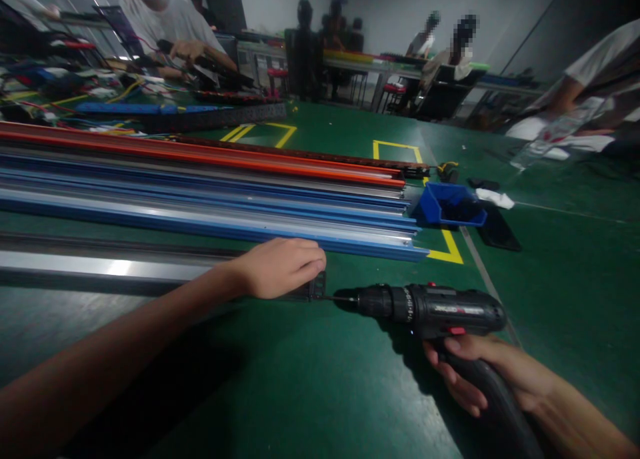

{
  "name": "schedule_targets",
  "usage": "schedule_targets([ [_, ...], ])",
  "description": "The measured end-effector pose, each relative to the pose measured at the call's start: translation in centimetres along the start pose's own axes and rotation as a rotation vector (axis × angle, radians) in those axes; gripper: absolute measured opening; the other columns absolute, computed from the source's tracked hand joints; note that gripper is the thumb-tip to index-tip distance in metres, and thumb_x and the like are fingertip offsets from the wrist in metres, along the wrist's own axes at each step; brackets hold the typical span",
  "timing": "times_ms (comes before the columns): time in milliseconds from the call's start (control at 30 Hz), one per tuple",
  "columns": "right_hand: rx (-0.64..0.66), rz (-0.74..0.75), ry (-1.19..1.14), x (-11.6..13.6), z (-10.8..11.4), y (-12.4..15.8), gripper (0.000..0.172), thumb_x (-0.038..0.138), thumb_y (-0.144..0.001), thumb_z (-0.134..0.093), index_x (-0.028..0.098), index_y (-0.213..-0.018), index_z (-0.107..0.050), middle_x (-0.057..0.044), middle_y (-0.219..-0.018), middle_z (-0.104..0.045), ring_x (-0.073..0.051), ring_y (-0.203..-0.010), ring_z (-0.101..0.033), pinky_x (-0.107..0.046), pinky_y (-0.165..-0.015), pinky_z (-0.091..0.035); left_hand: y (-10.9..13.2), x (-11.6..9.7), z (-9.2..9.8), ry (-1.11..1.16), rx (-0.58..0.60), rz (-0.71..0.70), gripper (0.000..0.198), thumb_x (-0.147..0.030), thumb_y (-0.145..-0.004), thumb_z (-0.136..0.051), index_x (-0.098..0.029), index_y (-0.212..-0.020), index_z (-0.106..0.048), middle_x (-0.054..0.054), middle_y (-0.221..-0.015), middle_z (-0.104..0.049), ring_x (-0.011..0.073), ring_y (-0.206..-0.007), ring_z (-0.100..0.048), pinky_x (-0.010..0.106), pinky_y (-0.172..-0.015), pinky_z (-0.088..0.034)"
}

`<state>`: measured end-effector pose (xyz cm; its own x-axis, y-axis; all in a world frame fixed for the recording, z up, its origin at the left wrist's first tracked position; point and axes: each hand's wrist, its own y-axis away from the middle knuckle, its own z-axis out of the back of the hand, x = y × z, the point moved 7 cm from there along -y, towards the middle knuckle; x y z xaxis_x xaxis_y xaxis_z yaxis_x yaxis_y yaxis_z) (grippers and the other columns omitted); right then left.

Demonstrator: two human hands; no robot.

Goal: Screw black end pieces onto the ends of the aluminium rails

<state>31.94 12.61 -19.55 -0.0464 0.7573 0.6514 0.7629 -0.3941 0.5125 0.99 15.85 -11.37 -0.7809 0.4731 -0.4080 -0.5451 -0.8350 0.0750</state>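
Observation:
A long black rail with a silvery inner face (115, 267) lies across the left half of the green table. My left hand (285, 267) is closed over its right end, where a small black end piece (319, 287) shows beside the fingers. In my right hand (465, 372) is a black cordless drill (440, 307), gripped by its handle and pointing left. The thin bit (340, 299) reaches to the end piece; whether a screw sits at its tip is too small to tell.
Blue rails (300, 222) and an orange-red rail (280, 157) lie just beyond the black one. A blue bin (433, 205) stands past their right ends, near a dark flat object (500, 229). Cables clutter the far left. Several people sit in the background.

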Motion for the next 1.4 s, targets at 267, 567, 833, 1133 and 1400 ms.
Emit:
schedule_targets([
  [267,0.025,0.008,-0.029,0.1,0.0,-0.1,0.029,0.038,-0.091,-0.070,0.011,-0.099,-0.075,-0.003,-0.073,-0.067,-0.007,-0.045,-0.057,-0.021,-0.048,-0.056,0.0,0.0,0.0,0.010,0.004,0.009,0.039,-0.039,-0.107,-0.033,-0.022,-0.106,-0.067,0.004,-0.106,-0.067,0.0196,-0.094,-0.062,0.032,-0.084,-0.042],
  [567,0.036,-0.016,-0.009,0.2,-0.2,0.0,0.032,0.039,-0.092,-0.069,0.011,-0.104,-0.075,-0.003,-0.078,-0.067,-0.007,-0.048,-0.059,-0.021,-0.051,-0.055,0.0,-0.1,0.2,0.015,-0.020,-0.008,0.037,-0.038,-0.106,-0.035,-0.022,-0.106,-0.068,0.004,-0.104,-0.068,0.0189,-0.093,-0.062,0.031,-0.082,-0.043],
  [833,0.031,0.002,0.003,0.8,-1.2,-0.2,0.034,0.042,-0.090,-0.070,0.010,-0.103,-0.075,-0.003,-0.078,-0.067,-0.006,-0.048,-0.057,-0.019,-0.050,-0.053,0.0,-0.2,0.3,0.022,-0.022,-0.013,0.036,-0.038,-0.106,-0.035,-0.022,-0.104,-0.068,0.004,-0.104,-0.068,0.0187,-0.093,-0.062,0.030,-0.084,-0.044],
  [1133,0.013,0.027,0.003,0.9,-1.3,-0.3,0.032,0.039,-0.089,-0.071,0.009,-0.100,-0.075,-0.002,-0.074,-0.066,-0.005,-0.046,-0.053,-0.019,-0.049,-0.053,0.2,-0.1,0.3,0.026,-0.059,-0.023,0.036,-0.039,-0.106,-0.036,-0.022,-0.105,-0.068,0.004,-0.105,-0.068,0.0188,-0.094,-0.062,0.030,-0.084,-0.045],
  [1400,-0.004,0.022,0.013,0.6,-0.8,-0.4,0.032,0.040,-0.088,-0.072,0.009,-0.097,-0.075,-0.001,-0.071,-0.064,-0.005,-0.044,-0.052,-0.020,-0.047,-0.053,0.1,-0.2,0.3,0.022,-0.037,-0.010,0.037,-0.040,-0.106,-0.035,-0.022,-0.106,-0.067,0.003,-0.103,-0.067,0.0180,-0.090,-0.060,0.031,-0.079,-0.044],
])
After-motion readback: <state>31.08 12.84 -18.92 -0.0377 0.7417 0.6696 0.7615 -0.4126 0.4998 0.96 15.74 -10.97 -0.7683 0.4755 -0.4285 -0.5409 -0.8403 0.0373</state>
